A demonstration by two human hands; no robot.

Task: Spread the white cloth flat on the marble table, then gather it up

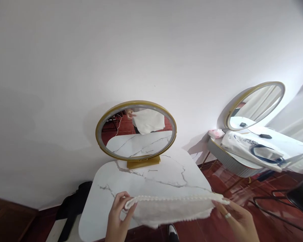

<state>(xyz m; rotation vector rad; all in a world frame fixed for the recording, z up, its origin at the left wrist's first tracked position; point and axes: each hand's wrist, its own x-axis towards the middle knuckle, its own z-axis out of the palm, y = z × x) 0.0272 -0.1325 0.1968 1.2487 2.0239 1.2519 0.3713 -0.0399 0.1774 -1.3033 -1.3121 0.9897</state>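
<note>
A white cloth (171,210) with a beaded-looking or frilled edge is stretched between my two hands, over the near edge of a white marbled table (151,181). My left hand (120,213) pinches its left corner between thumb and fingers. At the opposite corner my right hand (236,216), with a ring on one finger, pinches the cloth too. The cloth sags a little below its taut upper edge. Behind it on the table stands an oval mirror (138,144) with a gold frame and base, reflecting the cloth and a hand.
On the right, a second table (229,159) bears another round mirror (257,106), a pink-and-white packet (216,133) and a heap of white and dark fabric (252,148). A black chair (301,195) stands at the right edge. Dark items (75,201) lie left of the table.
</note>
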